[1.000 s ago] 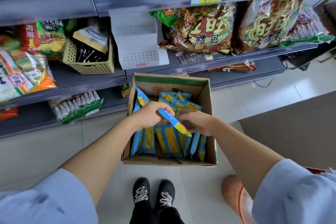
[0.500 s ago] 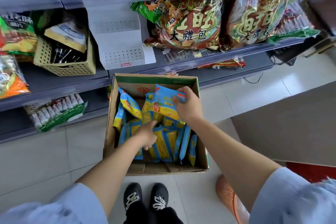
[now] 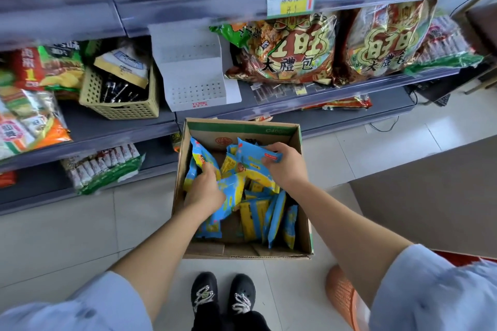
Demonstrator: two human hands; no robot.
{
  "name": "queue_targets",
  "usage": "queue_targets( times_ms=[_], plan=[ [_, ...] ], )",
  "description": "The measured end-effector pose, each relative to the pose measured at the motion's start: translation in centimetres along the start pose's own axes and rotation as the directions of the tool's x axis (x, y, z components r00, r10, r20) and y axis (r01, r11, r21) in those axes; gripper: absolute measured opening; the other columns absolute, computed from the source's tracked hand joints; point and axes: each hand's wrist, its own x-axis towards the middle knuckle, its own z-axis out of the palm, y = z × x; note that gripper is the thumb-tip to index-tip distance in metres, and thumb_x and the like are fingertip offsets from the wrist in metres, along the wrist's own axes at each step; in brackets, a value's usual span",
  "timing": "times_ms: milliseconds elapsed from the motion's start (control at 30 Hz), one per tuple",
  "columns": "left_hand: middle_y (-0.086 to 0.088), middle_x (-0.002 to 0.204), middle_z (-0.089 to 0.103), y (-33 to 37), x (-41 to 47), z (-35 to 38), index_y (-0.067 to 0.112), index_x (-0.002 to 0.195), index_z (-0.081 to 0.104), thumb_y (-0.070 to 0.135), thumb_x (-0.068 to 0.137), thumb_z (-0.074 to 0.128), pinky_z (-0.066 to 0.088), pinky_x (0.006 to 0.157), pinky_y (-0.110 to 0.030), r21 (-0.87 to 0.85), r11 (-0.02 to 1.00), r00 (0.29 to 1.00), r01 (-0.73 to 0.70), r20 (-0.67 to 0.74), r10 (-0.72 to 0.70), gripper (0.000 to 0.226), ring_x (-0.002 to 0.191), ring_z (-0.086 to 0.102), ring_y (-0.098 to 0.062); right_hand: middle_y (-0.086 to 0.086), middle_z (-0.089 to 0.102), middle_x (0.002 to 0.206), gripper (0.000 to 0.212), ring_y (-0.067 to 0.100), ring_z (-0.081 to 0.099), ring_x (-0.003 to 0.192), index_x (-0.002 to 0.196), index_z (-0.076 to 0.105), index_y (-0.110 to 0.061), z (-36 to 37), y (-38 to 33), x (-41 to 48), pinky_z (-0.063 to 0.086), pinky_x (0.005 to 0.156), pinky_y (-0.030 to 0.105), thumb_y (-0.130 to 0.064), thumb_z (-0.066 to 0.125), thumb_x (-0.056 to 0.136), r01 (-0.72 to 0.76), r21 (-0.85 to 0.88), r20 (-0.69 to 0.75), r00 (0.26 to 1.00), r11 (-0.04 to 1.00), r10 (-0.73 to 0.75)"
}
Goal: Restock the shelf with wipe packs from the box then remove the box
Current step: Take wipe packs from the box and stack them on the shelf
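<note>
Right hand (image 3: 286, 165): fingers curled over the edge of 1 blue-yellow pack (image 3: 252, 154), held above the box's far half. Left hand (image 3: 205, 192): fingers clamped round a second pack (image 3: 231, 188) near the box's left wall; whether it grips more than 1, cannot tell. Both hands are inside the box (image 3: 236, 130). More packs (image 3: 269, 219) stand on edge toward the box's near right corner. The box is open-topped and sits on the floor (image 3: 80, 236), touching or just beside the lowest shelf (image 3: 107, 135) edge. On the shelf: a white stand (image 3: 193, 72), a basket (image 3: 121, 109) to its left, and 2 snack bags (image 3: 290, 54) to its right.
</note>
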Motion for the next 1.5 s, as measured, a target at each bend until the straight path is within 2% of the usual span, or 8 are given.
queue_targets(
  times_ms=[233, 433, 600, 733, 967, 1133, 1267, 1500],
  plan=[
    [-0.002, 0.113, 0.057, 1.7, -1.6, -4.3, 0.023, 0.118, 0.052, 0.013, 0.09, 0.065, 0.044, 0.077, -0.033, -0.583, 0.811, 0.999, 0.045, 0.029, -0.035, 0.033, 0.093, 0.055, -0.021, -0.005, 0.059, 0.11, 0.033, 0.023, 0.061, 0.094, 0.123, 0.056, -0.022, -3.4, -3.2, -1.6, 0.051, 0.081, 0.036, -0.024, 0.06, 0.091, 0.027, 0.037, -0.032, 0.999, 0.999, -0.026],
    [-0.002, 0.097, 0.064, 3.9, -4.5, -9.1, 0.021, 0.094, 0.057, 0.011, 0.096, 0.055, 0.047, 0.078, -0.036, -0.797, 0.6, 0.993, -0.071, -0.113, -0.033, 0.01, 0.093, 0.06, -0.022, 0.001, 0.064, 0.106, 0.022, 0.026, 0.062, 0.095, 0.113, 0.06, -0.025, -6.7, -7.8, -3.4, 0.052, 0.077, 0.039, -0.026, 0.059, 0.091, 0.12, 0.007, -0.073, 0.99, 0.993, -0.119],
    [0.001, 0.114, 0.063, 4.6, -7.5, -14.0, 0.019, 0.13, 0.057, 0.016, 0.098, 0.053, 0.045, 0.089, -0.029, -0.715, 0.674, 0.979, -0.185, -0.196, 0.061, 0.033, 0.1, 0.057, -0.012, -0.004, 0.068, 0.115, 0.026, 0.006, 0.06, 0.074, 0.117, 0.068, -0.029, -8.9, -12.2, -5.3, 0.046, 0.063, 0.02, -0.023, 0.055, 0.095, 0.34, -0.009, 0.068, 0.938, 0.94, -0.339],
    [0.007, 0.127, 0.055, 4.6, -9.5, -18.1, 0.013, 0.135, 0.053, 0.013, 0.096, 0.056, 0.04, 0.093, -0.021, -0.641, 0.715, 0.955, -0.279, -0.265, 0.135, 0.039, 0.112, 0.052, -0.008, -0.007, 0.07, 0.11, 0.021, 0.009, 0.062, 0.097, 0.109, 0.073, -0.024, -9.4, -16.2, -6.8, 0.046, 0.078, 0.022, -0.026, 0.062, 0.092, 0.459, -0.031, 0.188, 0.875, 0.888, -0.446],
    [0.0, 0.101, 0.063, 1.2, -12.9, -24.1, 0.018, 0.101, 0.055, 0.027, 0.091, 0.063, 0.045, 0.069, -0.022, -0.506, 0.798, 0.914, -0.327, -0.384, 0.132, 0.016, 0.087, 0.057, -0.012, -0.007, 0.071, 0.109, 0.018, 0.009, 0.061, 0.097, 0.103, 0.075, -0.019, -8.8, -23.3, -10.1, 0.048, 0.086, 0.025, -0.023, 0.065, 0.088, 0.59, -0.103, 0.217, 0.799, 0.801, -0.56],
    [0.006, 0.104, 0.066, -3.7, -15.7, -28.6, 0.03, 0.097, 0.062, 0.019, 0.08, 0.077, 0.052, 0.089, -0.043, -0.464, 0.835, 0.935, -0.295, -0.32, 0.153, 0.024, 0.101, 0.062, -0.017, -0.007, 0.07, 0.1, 0.017, 0.015, 0.062, 0.087, 0.102, 0.075, -0.022, -7.5, -27.6, -12.6, 0.048, 0.076, 0.026, -0.024, 0.063, 0.09, 0.607, -0.1, 0.127, 0.794, 0.788, -0.595],
    [-0.002, 0.112, 0.063, -6.9, -18.1, -32.8, 0.018, 0.114, 0.063, 0.006, 0.077, 0.077, 0.049, 0.094, -0.042, -0.445, 0.844, 0.899, -0.3, -0.428, 0.093, 0.041, 0.107, 0.059, -0.02, -0.003, 0.067, 0.102, 0.012, 0.021, 0.064, 0.09, 0.099, 0.073, -0.022, -6.3, -31.5, -14.8, 0.052, 0.076, 0.032, -0.021, 0.064, 0.09, 0.606, -0.008, 0.143, 0.788, 0.796, -0.599],
    [0.008, 0.088, 0.064, -12.6, -24.3, -41.7, 0.026, 0.083, 0.061, 0.012, 0.077, 0.077, 0.051, 0.069, -0.032, -0.073, 0.96, 0.777, -0.271, -0.605, 0.173, 0.022, 0.08, 0.061, -0.013, 0.003, 0.06, 0.114, 0.033, 0.02, 0.058, 0.105, 0.124, 0.055, -0.018, -5.1, -39.0, -18.8, 0.046, 0.082, 0.03, -0.021, 0.063, 0.092, 0.675, -0.066, 0.212, 0.729, 0.735, -0.651]
  ],
)
